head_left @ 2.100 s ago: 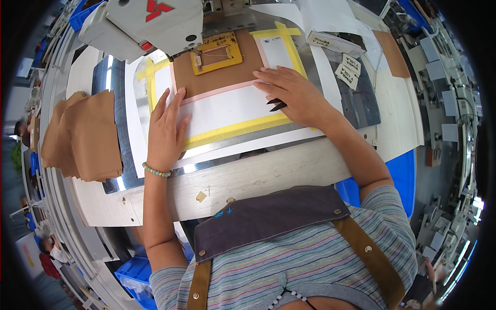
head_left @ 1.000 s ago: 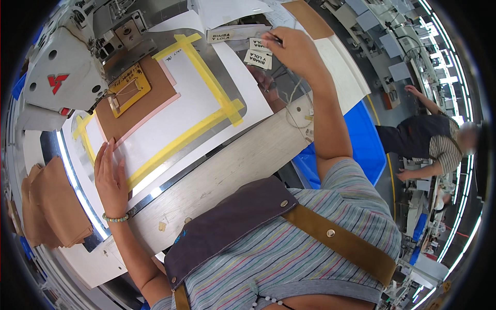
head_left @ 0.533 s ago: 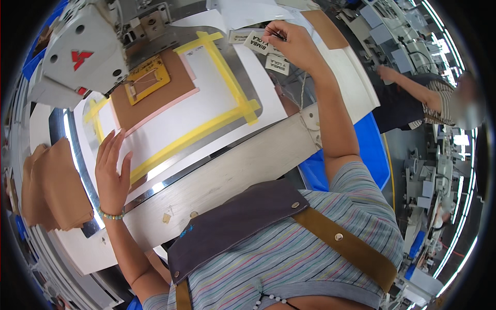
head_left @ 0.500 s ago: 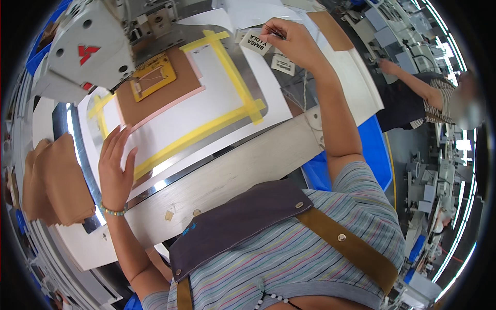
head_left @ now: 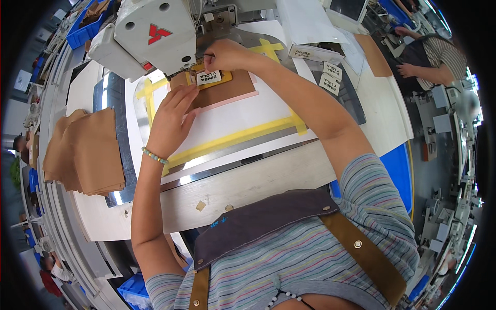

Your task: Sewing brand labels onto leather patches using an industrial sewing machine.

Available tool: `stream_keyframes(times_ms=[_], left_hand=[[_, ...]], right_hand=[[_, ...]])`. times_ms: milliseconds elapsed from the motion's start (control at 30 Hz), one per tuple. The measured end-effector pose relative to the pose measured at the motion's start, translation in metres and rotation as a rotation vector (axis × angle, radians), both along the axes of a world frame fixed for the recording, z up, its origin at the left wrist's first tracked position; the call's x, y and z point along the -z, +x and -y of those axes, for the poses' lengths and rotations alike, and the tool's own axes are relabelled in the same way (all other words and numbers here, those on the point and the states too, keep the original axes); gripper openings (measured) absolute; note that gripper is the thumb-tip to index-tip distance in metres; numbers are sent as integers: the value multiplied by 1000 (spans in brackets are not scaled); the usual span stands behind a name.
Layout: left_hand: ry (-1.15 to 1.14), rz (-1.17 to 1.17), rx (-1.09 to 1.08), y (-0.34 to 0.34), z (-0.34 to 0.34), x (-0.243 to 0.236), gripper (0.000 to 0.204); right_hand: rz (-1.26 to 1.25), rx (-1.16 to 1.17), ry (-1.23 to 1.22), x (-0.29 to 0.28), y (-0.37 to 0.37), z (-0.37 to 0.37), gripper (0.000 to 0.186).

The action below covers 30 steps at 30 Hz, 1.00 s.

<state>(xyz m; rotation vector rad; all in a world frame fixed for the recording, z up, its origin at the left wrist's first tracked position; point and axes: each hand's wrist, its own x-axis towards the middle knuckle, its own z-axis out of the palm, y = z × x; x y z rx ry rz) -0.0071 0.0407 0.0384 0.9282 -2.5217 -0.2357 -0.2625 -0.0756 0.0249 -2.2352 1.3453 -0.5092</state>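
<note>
A white label [head_left: 209, 78] with black print lies over the yellow frame [head_left: 225, 77] on a brown sheet [head_left: 232, 92], beside the sewing machine head [head_left: 155, 33]. Just above the label is my right hand [head_left: 227, 55], its fingers pinched around a thin dark tool [head_left: 208, 55], mostly hidden. My left hand [head_left: 173, 121] rests flat with fingers stretched, the tips at the brown sheet's left edge close to the label. Pink strips border the brown sheet, which sits on a white panel [head_left: 227, 120] edged with yellow tape [head_left: 232, 135].
Two similar labels [head_left: 330, 77] lie to the right near a small white box [head_left: 315, 52]. A stack of brown sheets [head_left: 85, 152] stands at the left. A blue bin [head_left: 398, 173] is below the table's right side. Another person [head_left: 431, 57] works at the far right.
My right hand has brought a label from the right side over to the yellow frame by the machine. My left hand has moved up and right toward it. The view has shifted.
</note>
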Motion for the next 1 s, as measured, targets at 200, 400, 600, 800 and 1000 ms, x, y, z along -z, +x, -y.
stream_keyframes(times_ms=[200,400,600,800,1000], left_hand=[[-58,23,5,-10,26,19,46],[-78,37,9,-7,35,25,45],[-125,52,13,-10,37,29,45],[-43,20,-4,-8,41,30,43],[88,-76,-63,13,35,25,39]], right_hand=[[82,120,-75,8,5,-6,17],[-1,61,-316,9,-16,-38,21],[-118,-224,-596,26,-34,-71,34],[-182,-222,-452,27,-17,-64,48],[-48,-216,-463,35,-7,-64,43]])
